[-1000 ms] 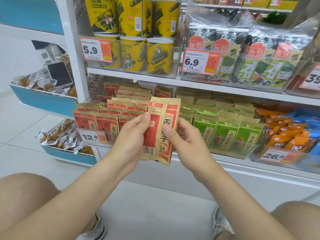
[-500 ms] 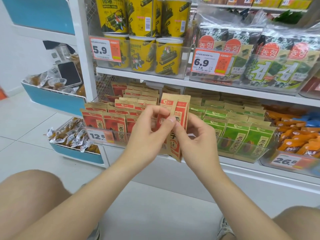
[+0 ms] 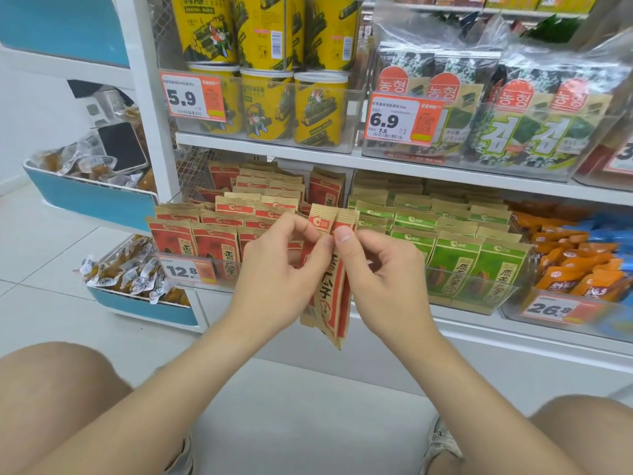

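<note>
Left hand, right hand both pinch red seed packets upright, before shelf front edge; thin pinch, outer packet may slide, drop to floor

Left hand, right hand bare; forearms, knees bare; grey laced sneaker.
</note>
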Motion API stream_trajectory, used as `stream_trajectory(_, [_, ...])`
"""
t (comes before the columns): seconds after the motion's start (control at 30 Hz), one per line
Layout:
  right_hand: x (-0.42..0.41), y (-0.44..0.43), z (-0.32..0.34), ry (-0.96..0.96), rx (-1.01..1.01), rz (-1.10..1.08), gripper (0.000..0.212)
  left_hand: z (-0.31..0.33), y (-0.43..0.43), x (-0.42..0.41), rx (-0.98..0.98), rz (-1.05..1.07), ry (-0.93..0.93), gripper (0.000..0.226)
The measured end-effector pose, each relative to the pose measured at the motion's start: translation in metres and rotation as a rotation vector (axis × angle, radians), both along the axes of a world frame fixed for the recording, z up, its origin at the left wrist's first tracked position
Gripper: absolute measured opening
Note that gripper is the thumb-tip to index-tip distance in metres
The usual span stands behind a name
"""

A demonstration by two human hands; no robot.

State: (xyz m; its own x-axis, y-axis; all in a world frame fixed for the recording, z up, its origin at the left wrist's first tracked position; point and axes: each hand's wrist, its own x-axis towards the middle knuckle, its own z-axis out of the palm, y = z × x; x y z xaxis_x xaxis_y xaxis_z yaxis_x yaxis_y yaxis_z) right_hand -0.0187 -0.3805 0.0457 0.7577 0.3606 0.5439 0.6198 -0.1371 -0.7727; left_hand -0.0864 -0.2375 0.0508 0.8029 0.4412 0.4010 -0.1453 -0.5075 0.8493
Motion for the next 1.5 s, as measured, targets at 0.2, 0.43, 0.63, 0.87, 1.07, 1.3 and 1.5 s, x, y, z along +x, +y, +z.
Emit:
stream_trajectory(0.2, [-0.001,0.002,-0.001,0.020,0.013,0.006,0.028,-0.007,0.000,0.007,0.155,0.013,0.006,0.021])
stream_trajectory(0.43, [0.008,-0.006,-0.006,0.076,0.014,-0.034,0.039,-0.008,0.000,0.016,0.054,-0.078,0.056,0.016])
stream_trajectory(0.63, [0.003,-0.008,-0.002,0.138,-0.035,0.040,0.013,-0.004,0.004,0.015,0.062,0.074,-0.031,0.014])
stream_trajectory(0.87, [0.004,-0.008,-0.011,-0.093,-0.375,0.015,0.018,0.004,0.003,0.014,0.048,0.150,0.066,0.015])
stream_trajectory(1.07, [-0.003,-0.008,-0.015,-0.279,-0.451,-0.052,0.033,0.012,0.009,0.011,-0.197,0.072,0.225,0.016])
stream_trajectory(1.3, [-0.006,-0.009,-0.015,-0.226,-0.362,-0.071,0.025,0.014,0.017,0.004,-0.160,-0.033,0.274,0.012])
stream_trajectory(1.5, [0.000,-0.005,-0.015,0.111,-0.140,0.027,0.025,0.014,0.027,0.002,-0.174,-0.094,0.245,0.008])
